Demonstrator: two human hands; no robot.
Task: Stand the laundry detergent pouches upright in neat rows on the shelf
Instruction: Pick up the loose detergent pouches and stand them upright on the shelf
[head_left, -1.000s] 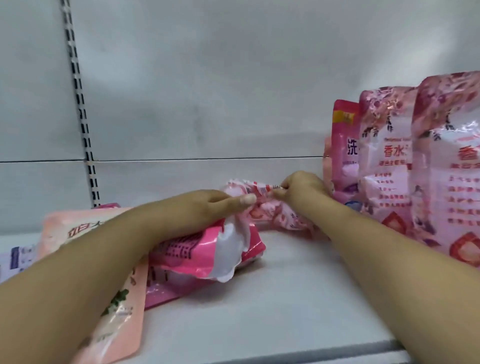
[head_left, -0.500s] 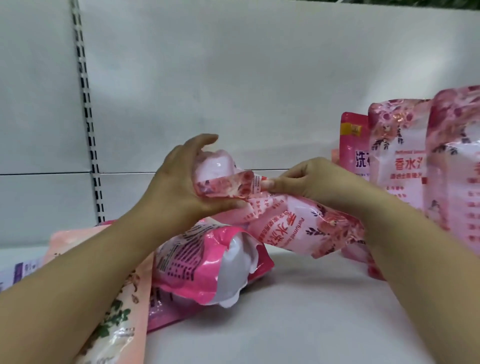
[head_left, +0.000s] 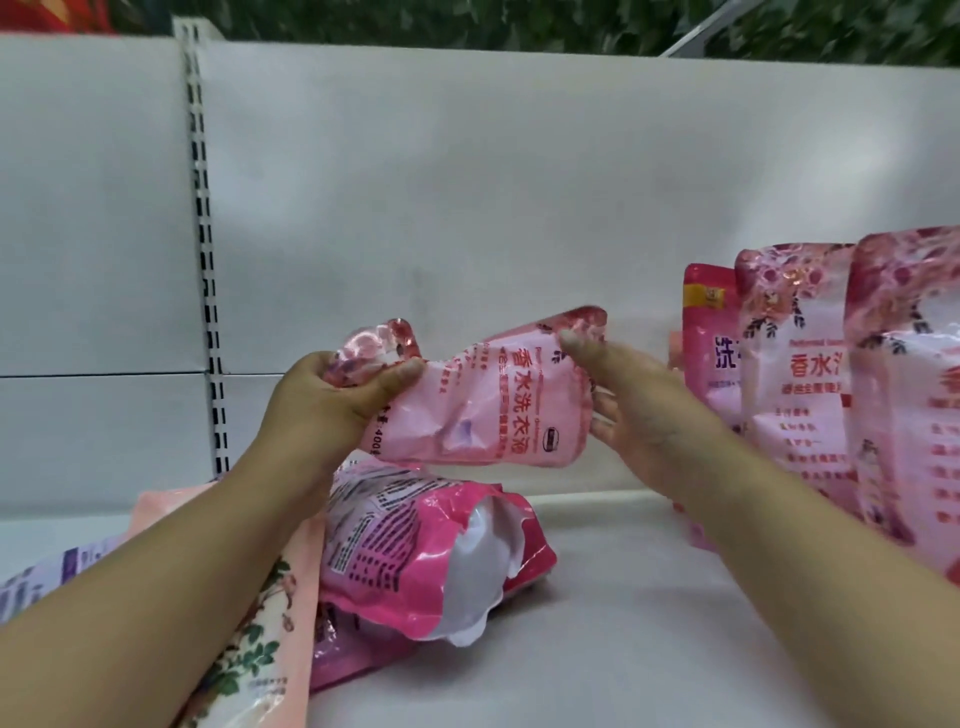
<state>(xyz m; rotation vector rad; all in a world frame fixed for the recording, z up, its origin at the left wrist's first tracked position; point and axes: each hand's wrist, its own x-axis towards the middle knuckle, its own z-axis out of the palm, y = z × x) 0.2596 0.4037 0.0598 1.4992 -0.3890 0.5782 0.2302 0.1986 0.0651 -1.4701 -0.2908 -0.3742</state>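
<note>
Lifted since the earlier frames, the pale pink pouch (head_left: 483, 400) now hangs clear of the shelf (head_left: 623, 623), above the heap it was drawn from, and has swung from flat towards a slant, its printed face turned to the viewer. By this reading the pouch is mid-turn, being brought round to stand on its base.

Left hand (head_left: 332, 410): grip tight, fingers and thumb curled round the crumpled end of the pouch. Right hand (head_left: 639, 410): grip wide, fingers nearly straight, their tips touching the opposite edge of the pouch to steady it; nothing is pinched there.

Below the left grip lie a bright pink pouch (head_left: 431, 561) and a peach floral pouch (head_left: 260, 623), both still flat. Beyond the right grip stand upright pouches (head_left: 795, 384) in a row, near the held pouch but apart from it. Bare shelf between the heap and that row looks the likely place for the held pouch.
</note>
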